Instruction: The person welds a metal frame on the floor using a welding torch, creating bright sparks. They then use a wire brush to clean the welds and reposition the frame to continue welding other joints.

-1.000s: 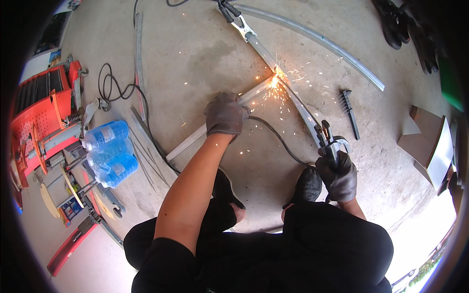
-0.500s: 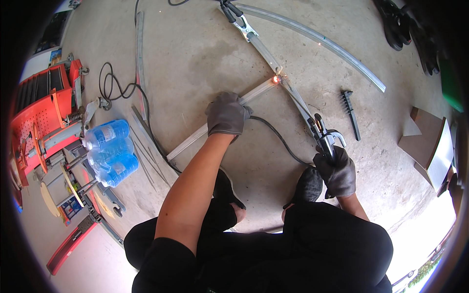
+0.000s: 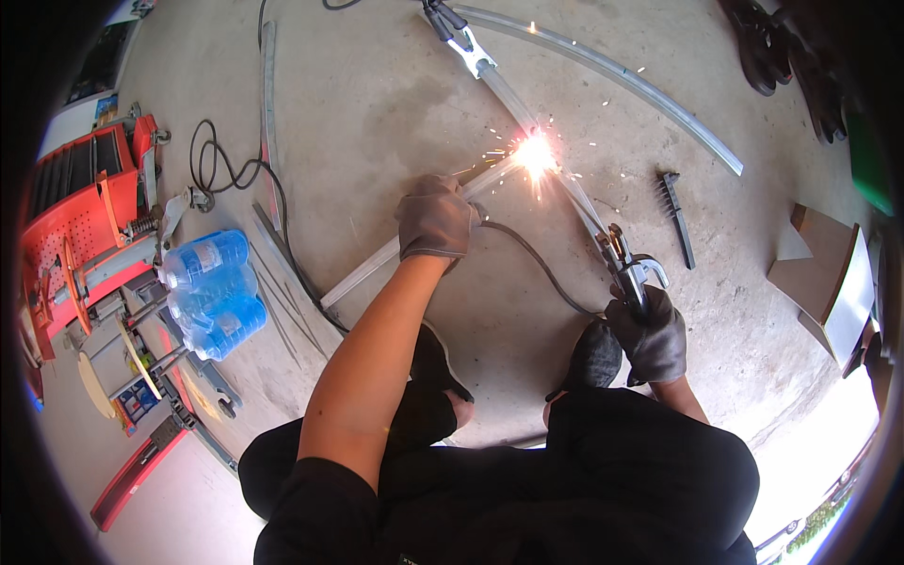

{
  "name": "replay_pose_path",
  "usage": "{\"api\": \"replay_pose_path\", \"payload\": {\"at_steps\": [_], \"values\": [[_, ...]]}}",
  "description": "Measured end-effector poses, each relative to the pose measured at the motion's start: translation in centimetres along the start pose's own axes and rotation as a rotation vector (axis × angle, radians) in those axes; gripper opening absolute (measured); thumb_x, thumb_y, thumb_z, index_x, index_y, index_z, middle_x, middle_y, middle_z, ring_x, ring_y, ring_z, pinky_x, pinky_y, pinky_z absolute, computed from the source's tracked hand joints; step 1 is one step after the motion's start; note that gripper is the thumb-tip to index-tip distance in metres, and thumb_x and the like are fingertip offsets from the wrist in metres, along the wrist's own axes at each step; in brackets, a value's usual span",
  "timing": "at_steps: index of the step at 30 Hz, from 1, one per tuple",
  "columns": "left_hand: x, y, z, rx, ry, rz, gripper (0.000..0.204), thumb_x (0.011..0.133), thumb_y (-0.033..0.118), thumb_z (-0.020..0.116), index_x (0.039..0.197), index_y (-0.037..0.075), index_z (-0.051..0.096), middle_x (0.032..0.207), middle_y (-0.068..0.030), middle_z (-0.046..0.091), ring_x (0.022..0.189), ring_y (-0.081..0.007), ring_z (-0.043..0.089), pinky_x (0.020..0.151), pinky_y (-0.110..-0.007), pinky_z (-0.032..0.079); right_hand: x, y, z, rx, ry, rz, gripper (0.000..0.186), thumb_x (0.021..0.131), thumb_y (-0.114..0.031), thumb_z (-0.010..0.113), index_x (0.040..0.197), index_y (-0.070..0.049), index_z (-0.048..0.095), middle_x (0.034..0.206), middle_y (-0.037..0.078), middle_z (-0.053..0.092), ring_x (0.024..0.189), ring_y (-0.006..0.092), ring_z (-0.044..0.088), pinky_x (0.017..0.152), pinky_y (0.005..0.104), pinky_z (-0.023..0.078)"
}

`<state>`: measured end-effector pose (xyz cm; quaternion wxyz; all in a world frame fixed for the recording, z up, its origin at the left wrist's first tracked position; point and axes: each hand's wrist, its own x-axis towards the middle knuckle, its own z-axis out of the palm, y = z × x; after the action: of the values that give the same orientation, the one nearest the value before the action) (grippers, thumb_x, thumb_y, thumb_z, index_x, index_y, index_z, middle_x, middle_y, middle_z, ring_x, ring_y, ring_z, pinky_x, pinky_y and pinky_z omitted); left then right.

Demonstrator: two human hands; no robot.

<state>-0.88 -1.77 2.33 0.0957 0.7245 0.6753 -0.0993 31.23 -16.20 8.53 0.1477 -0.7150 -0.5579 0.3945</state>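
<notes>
Press the short bar [image 3: 363, 270] steady with the gloved left hand [image 3: 436, 218], closed over its top below and left of the bright weld spot [image 3: 535, 153], so as to prevent any slip where meeting the long bar [image 3: 508, 96]. Hold the electrode holder [image 3: 623, 268] in the gloved right hand [image 3: 650, 331], wrapped snugly round its handle below and right of the weld spot. Best to feed the thin rod [image 3: 576, 200] in slowly, with a short, even gap and no jabbing (hard to judge the true gap through such glare). Mind the bare left forearm [image 3: 367, 367], below and left of the weld spot, because of stray sparks [image 3: 538, 179].

Also around: a metal clamp [image 3: 469, 52] at the end of the long bar, beyond and left of the weld spot; a loose metal strip [image 3: 640, 89], beyond and right; a black brush [image 3: 676, 221], to the right. Possibly in the way: the dark cable [image 3: 535, 254], below the weld spot, running toward the right shoe [image 3: 593, 358] and easily snagged. Farther left: blue water bottles [image 3: 215, 292], well apart from the weld spot.
</notes>
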Motion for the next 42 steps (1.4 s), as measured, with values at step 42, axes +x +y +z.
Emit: {"api": "replay_pose_path", "payload": {"at_steps": [42], "values": [[0.8, 0.2, -2.7, -0.127, -0.3, -0.085, 0.045, 0.092, 0.047, 0.074, 0.116, 0.009, 0.074, 0.124, -0.015, 0.069, 0.118, -0.0362, 0.068, 0.094, -0.051, 0.056, -0.9, -1.2, -2.1, 1.16, 0.032, 0.409, 0.04, 0.103, -0.025, 0.062, 0.122, 0.01, 0.064, 0.066, 0.004, 0.056, 0.049, 0.0147, 0.056, 0.049, 0.0299, 0.052]]}}
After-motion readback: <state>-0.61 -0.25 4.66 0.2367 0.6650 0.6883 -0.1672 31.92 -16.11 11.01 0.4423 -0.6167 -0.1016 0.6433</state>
